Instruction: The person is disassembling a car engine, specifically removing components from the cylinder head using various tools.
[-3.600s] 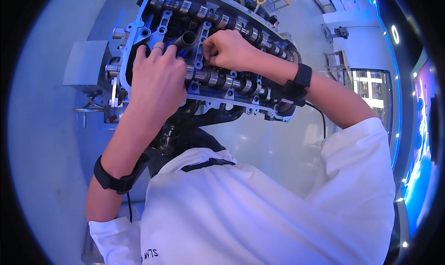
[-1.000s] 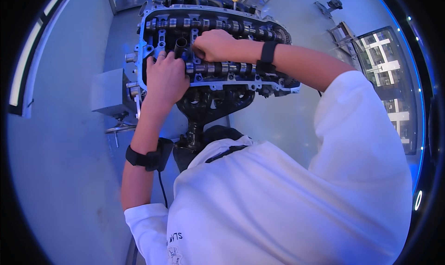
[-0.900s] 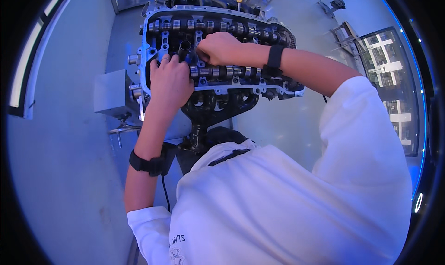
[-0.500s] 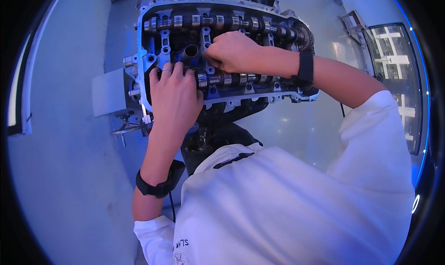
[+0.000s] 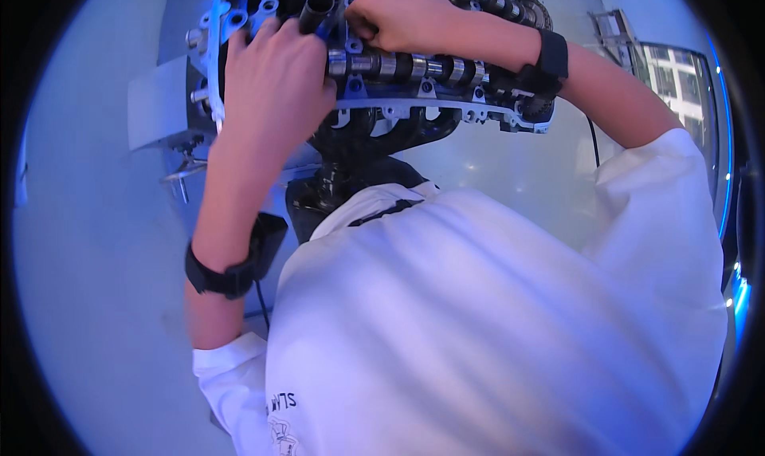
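Note:
An engine cylinder head (image 5: 434,109) with an exposed camshaft (image 5: 414,65) sits on a black stand at the top of the view. My left hand (image 5: 275,73) lies over its left part, fingers curled around a dark tube-shaped socket (image 5: 316,9) that stands upright. My right hand (image 5: 398,13) is closed just right of that tube, fingertips pinched on something small by the camshaft; what it holds is hidden. Both wrists wear black bands.
A black stand (image 5: 358,169) carries the cylinder head, close against my white shirt. A grey box-like bracket (image 5: 159,101) sticks out at the left. Pale floor (image 5: 88,257) surrounds the stand. A window (image 5: 673,81) shows at the far right.
The view has closed in on the engine, which now fills the top edge. My left hand stays on the dark tube and my right hand stays pinched beside it.

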Available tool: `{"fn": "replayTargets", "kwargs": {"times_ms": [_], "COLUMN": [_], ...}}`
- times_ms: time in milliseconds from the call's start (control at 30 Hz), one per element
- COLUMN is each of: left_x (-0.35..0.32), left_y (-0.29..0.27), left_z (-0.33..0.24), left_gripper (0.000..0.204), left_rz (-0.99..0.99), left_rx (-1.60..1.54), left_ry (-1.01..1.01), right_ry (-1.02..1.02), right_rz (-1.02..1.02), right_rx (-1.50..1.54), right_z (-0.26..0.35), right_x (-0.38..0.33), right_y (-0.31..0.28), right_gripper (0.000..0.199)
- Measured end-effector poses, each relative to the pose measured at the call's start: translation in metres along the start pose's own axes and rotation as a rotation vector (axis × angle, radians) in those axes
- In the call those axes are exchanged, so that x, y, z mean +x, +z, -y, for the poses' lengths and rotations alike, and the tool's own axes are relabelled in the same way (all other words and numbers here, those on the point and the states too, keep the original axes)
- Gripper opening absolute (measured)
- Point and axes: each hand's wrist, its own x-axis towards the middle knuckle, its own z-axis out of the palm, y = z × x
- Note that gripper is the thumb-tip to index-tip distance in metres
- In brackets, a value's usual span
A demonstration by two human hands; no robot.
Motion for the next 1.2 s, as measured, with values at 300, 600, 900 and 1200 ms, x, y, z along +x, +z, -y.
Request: {"fn": "replayTargets", "kwargs": {"times_ms": [300,600,900,1200], "left_x": [0.000,-0.003,-0.005,-0.003], "left_y": [0.006,-0.003,0.001,-0.006], "left_z": [-0.003,-0.015,-0.015,-0.012], "left_gripper": [0.021,0.026,0.021,0.020], "left_rz": [-0.043,0.044,-0.003,0.033], "left_rx": [0.130,0.122,0.094,0.022], "left_ry": [-0.036,-0.133,-0.132,-0.114], "right_ry": [-0.038,-0.027,-0.094,-0.064], "right_rz": [0.026,0.035,-0.003,-0.593], "right_rx": [-0.061,-0.008,0.097,0.498], "right_z": [-0.006,-0.002,-0.006,-0.016], "right_x": [0.003,-0.001,-0.004,-0.117], "right_y": [0.001,-0.005,-0.008,-0.007], "right_gripper": [0.009,0.013,0.014,0.011]}}
